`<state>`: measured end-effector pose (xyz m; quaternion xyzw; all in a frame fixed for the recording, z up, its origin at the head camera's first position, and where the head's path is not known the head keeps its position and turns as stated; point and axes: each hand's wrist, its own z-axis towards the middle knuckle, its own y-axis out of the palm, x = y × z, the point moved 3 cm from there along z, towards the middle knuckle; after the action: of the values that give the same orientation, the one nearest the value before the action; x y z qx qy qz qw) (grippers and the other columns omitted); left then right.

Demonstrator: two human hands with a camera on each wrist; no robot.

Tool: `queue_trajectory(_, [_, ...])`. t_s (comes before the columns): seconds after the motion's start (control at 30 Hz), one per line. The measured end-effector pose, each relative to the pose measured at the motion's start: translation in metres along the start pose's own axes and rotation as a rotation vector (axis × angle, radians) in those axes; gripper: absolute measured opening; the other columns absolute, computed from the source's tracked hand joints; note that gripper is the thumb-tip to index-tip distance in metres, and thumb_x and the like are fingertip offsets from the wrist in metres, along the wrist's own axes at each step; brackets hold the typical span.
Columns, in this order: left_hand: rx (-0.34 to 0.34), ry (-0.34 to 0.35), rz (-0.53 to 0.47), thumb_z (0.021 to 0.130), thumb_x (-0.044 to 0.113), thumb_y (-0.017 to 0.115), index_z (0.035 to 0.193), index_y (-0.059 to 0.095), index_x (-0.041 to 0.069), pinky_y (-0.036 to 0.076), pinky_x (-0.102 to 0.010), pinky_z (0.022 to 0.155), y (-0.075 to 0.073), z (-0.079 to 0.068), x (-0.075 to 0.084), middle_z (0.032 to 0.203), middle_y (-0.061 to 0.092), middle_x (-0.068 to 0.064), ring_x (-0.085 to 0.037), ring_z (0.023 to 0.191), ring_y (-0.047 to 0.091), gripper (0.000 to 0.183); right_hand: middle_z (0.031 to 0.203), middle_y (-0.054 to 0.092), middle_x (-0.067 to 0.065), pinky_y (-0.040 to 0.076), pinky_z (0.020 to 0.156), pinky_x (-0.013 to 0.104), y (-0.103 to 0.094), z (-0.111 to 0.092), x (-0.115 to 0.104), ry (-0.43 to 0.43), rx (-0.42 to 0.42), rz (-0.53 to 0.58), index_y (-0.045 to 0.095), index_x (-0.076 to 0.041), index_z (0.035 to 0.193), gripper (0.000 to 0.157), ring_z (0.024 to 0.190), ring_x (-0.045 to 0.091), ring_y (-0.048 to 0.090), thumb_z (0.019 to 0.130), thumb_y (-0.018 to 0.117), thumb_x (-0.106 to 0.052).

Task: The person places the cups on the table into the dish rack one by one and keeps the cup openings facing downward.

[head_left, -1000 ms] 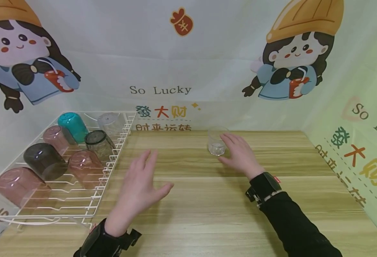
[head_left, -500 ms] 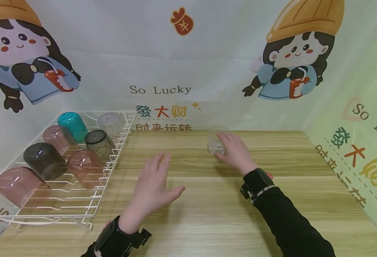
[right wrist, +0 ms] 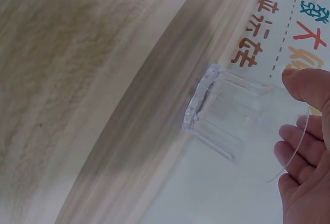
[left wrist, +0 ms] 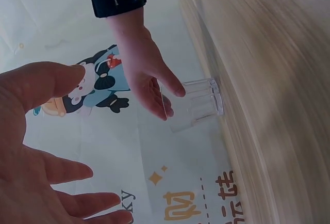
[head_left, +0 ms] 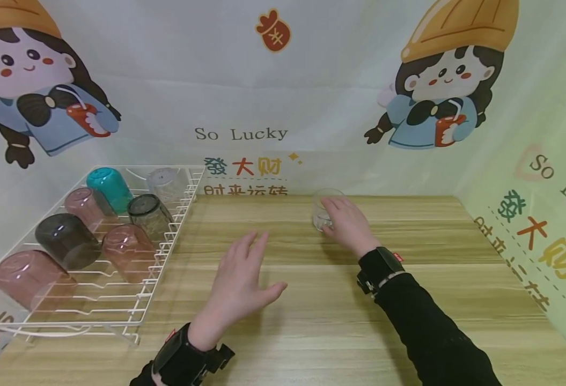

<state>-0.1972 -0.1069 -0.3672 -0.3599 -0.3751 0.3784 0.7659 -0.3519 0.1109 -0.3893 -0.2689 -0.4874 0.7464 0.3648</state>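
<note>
A clear drinking glass [head_left: 320,210] stands upright on the table by the back cloth. My right hand [head_left: 349,224] is at its right side, thumb and fingers curled round the upper part near the rim. In the right wrist view the thumb lies along one side of the glass [right wrist: 232,115], and the fingers [right wrist: 299,152] show behind its rim. My left hand [head_left: 241,279] hovers over the middle of the table with thumb and fingers spread, holding nothing. The left wrist view shows the left hand [left wrist: 41,146] apart from the glass [left wrist: 198,102].
A white wire rack [head_left: 142,305] stands on the left, bearing several upside-down glasses, among them a teal glass [head_left: 109,188], a dark grey glass [head_left: 67,241] and a pink glass [head_left: 31,279]. A printed cloth [head_left: 331,107] rises behind the wooden table [head_left: 340,332].
My right hand has moved left onto the glass, and its fingers now reach round it. My left hand has drifted right, away from the rack, its fingers still spread.
</note>
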Motion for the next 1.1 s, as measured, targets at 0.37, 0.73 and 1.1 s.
queue_trajectory(0.37, [-0.002, 0.006, -0.001, 0.068, 0.049, 0.073, 0.141, 0.036, 0.001, 0.03, -0.056, 0.099, 0.002, 0.004, 0.004, 0.138, 0.036, -0.023, -0.039, 0.123, 0.034, 0.095, 0.119, 0.058, 0.016, 0.021, 0.109, 0.038, 0.009, 0.003, 0.002, 0.035, -0.033, -0.013, 0.051, 0.002, 0.129, 0.051, 0.114, 0.029, 0.048, 0.083, 0.067, -0.014])
queue_trajectory(0.73, [-0.003, -0.008, -0.007, 0.068, 0.05, 0.073, 0.141, 0.037, 0.002, 0.031, -0.056, 0.099, 0.003, 0.01, 0.008, 0.138, 0.037, -0.023, -0.038, 0.123, 0.034, 0.094, 0.091, 0.068, 0.008, 0.026, 0.107, 0.038, 0.011, -0.003, 0.005, 0.059, 0.121, 0.048, 0.066, -0.004, 0.097, 0.012, 0.091, 0.024, 0.061, 0.087, 0.062, -0.006])
queue_trajectory(1.1, [0.003, -0.007, -0.022, 0.069, 0.049, 0.072, 0.141, 0.038, 0.003, 0.034, -0.056, 0.096, 0.006, 0.016, 0.012, 0.139, 0.037, -0.022, -0.036, 0.123, 0.034, 0.092, 0.091, 0.068, 0.007, 0.024, 0.108, 0.038, 0.005, -0.015, 0.004, 0.128, 0.168, 0.122, 0.067, -0.004, 0.095, 0.011, 0.087, 0.025, 0.062, 0.084, 0.064, -0.003])
